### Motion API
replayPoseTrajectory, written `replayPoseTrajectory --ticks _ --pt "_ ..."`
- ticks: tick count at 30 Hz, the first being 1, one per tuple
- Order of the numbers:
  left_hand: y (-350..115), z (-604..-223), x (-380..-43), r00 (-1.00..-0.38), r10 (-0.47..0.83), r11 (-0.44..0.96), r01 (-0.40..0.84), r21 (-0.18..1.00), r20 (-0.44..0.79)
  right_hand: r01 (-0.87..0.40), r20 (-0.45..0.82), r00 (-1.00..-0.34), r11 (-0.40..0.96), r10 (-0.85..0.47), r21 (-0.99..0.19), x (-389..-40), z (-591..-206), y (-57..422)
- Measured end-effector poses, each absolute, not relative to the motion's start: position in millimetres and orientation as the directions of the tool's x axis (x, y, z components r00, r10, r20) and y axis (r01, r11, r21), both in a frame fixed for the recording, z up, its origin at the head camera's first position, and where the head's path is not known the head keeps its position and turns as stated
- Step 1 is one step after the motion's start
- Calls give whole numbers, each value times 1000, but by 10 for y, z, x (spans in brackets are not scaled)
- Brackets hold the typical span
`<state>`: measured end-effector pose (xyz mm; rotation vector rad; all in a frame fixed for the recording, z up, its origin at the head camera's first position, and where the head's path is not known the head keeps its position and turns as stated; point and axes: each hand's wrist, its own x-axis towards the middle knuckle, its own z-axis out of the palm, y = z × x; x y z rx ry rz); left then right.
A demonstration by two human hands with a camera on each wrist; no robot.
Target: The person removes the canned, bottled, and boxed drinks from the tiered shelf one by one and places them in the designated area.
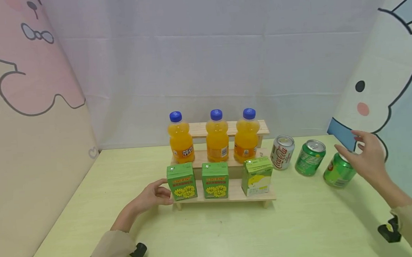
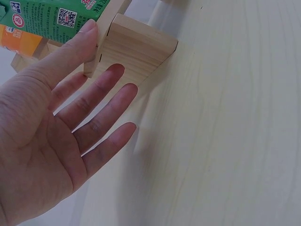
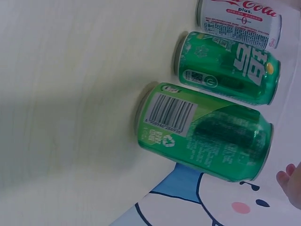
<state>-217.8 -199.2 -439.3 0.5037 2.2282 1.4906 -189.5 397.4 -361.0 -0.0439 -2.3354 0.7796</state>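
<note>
My left hand is at the left end of a tiered wooden shelf, beside a green drink carton. In the left wrist view its fingers are spread and hold nothing; the thumb lies over the edge of the green carton, and I cannot tell whether it touches. Over at the right, my right hand hovers by the top of a green can. The right wrist view shows this can standing apart from the fingertips.
Another green carton and a yellow-green carton stand on the lowest tier. Behind are three orange soda bottles with blue caps. A silver Coca-Cola can and a green can stand right of the shelf. A white curtain hangs behind.
</note>
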Motion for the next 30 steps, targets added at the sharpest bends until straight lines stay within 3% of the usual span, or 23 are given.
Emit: replayPoseTrajectory --ticks 16,30 --pt "-1984 -4397 -2204 -848 510 370 64 927 -145 -370 616 -786 764 45 -528 -2149 -3231 3386" --pt "-1995 -4369 -2174 -849 508 378 67 923 -147 -570 676 -719 695 -163 -438 -2290 -2867 2820"
